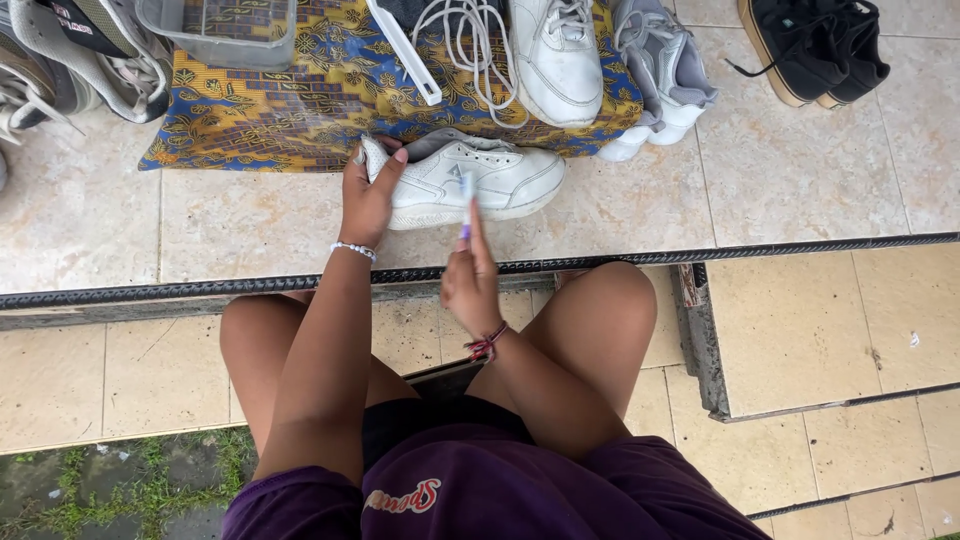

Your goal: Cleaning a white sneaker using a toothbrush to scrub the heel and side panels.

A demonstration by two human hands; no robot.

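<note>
1. Head view: the left hand (pixel 368 200) has its fingers clamped on the heel of a white sneaker (pixel 470 178) lying on the tiled ledge (pixel 250 225).
2. The right hand (pixel 470 280) pinches a purple-handled toothbrush (pixel 466 205), its bristles touching the sneaker's side just beyond the fingertips.
3. A patterned cloth (pixel 300 100) lies past the sneaker.

Both hands (pixel 420 245) forward, fingers curled

white sneaker (pixel 470 180) | on its side (heel gripped) | tiled ledge | brush (pixel 466 208) upright
</note>
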